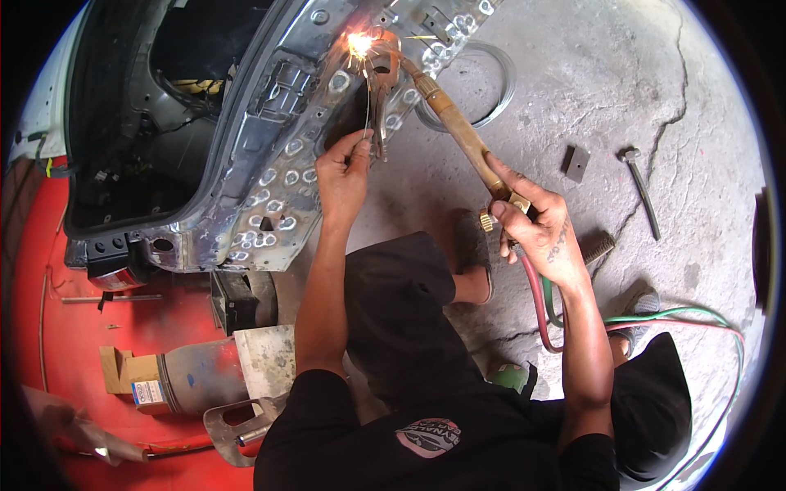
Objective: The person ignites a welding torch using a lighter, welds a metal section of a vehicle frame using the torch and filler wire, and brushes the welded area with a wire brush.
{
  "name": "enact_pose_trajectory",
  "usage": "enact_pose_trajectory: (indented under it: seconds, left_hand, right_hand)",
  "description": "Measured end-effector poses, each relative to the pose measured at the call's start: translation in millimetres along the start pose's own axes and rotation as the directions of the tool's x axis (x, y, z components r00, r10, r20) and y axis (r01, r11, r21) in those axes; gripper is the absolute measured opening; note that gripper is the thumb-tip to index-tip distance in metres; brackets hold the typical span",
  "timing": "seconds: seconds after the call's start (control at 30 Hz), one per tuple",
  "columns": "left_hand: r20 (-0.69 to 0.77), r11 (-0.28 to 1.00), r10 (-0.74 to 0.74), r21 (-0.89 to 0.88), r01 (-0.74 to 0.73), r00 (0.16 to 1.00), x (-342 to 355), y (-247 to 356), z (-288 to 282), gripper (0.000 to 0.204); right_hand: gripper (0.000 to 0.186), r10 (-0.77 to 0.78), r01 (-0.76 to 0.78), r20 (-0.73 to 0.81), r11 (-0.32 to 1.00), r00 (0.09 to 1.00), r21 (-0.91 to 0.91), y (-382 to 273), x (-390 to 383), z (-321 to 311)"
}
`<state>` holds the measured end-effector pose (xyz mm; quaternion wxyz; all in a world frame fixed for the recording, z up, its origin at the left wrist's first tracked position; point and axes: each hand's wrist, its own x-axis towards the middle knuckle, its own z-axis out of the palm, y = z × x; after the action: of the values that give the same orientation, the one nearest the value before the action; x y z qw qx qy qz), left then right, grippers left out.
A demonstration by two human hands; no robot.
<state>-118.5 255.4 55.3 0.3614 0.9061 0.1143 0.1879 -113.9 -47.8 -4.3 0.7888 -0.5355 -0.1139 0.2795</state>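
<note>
My right hand [532, 221] grips a brass gas torch [463, 135] by its valve end, with red and green hoses [536, 290] trailing from it. Bright sparks [359, 45] flare at the torch tip against a bare metal car body panel [291, 176] dotted with round marks. My left hand [348, 164] pinches a thin metal rod [366, 98] that runs up to the sparks. Beside the rod, what looks like a clamp [379, 123] hangs near a rusty-brown patch [385, 57] on the panel.
A coil of wire [505, 82], a small steel block [576, 164] and a hammer-like tool [647, 196] lie on the cracked concrete floor [614, 98]. At lower left are a red surface [57, 327], a cylinder [201, 380], boxes [123, 368] and a large clamp [225, 434].
</note>
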Motion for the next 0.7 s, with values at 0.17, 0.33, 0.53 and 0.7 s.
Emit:
enact_pose_trajectory:
  seconds: [0.17,0.33,0.53,0.7]
  left_hand:
    - [0.001,1.0,0.013,-0.001,-0.013,1.0,0.2,-1.2,-1.4,0.019]
    - [0.001,1.0,-0.009,-0.006,0.009,1.0,-0.1,-0.4,-0.9,0.022]
    - [-0.01,1.0,0.028,-0.004,-0.028,1.0,0.3,-1.2,-1.3,0.018]
    - [-0.005,1.0,-0.002,0.012,0.002,1.0,-0.2,2.1,-0.4,0.022]
  right_hand:
    - [0.057,0.001,-0.001,0.008,1.0,1.0,0.005,1.3,1.1,0.3]
    - [0.057,-0.042,0.041,-0.003,0.999,0.999,-0.016,2.2,0.7,2.3]
    - [0.057,-0.022,0.022,0.005,1.0,1.0,-0.01,1.6,1.0,1.3]
    - [0.057,-0.043,0.043,-0.003,0.999,0.999,-0.014,2.8,1.7,2.7]
